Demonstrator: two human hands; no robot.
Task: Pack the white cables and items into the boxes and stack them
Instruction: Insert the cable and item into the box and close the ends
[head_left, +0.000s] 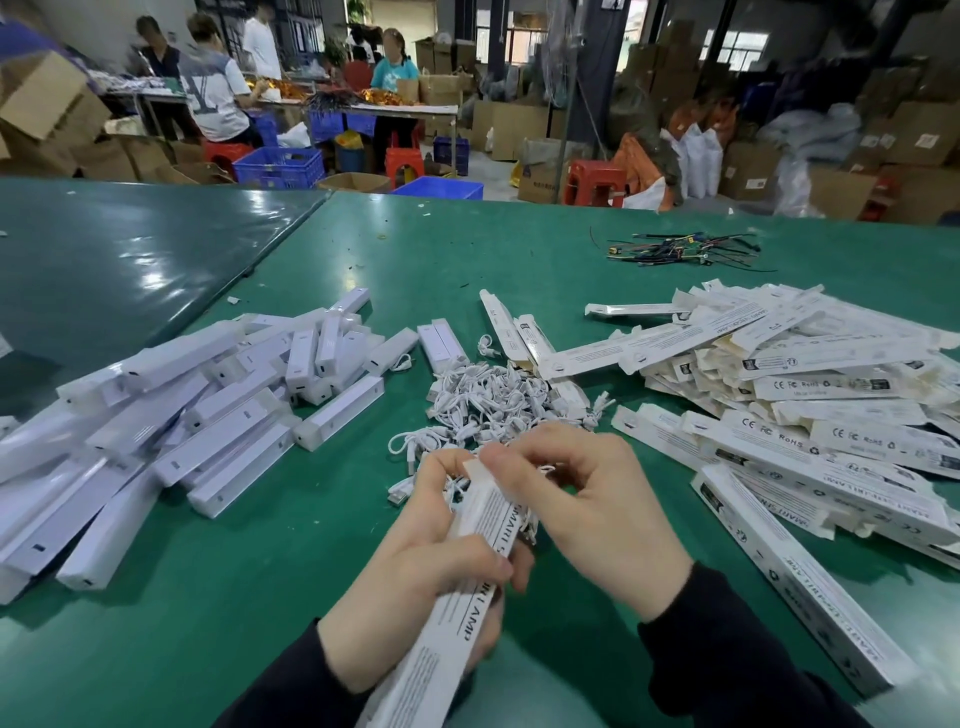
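Observation:
My left hand (415, 561) grips a long white printed box (457, 613) that runs from the bottom edge up toward the middle. My right hand (587, 509) pinches the flap at the box's far end, fingers curled over it. Just beyond the hands lies a tangle of short white cables (498, 400) on the green table (270, 545). A heap of white lamp bars (197, 410) covers the left side. On the right is a pile of flat and closed printed boxes (810, 389).
A bundle of dark wires (680, 249) lies far back on the table. One closed box (800, 577) lies alone to the right of my hands. Behind the table are people at another bench, blue crates (280, 166), red stools and stacked cartons.

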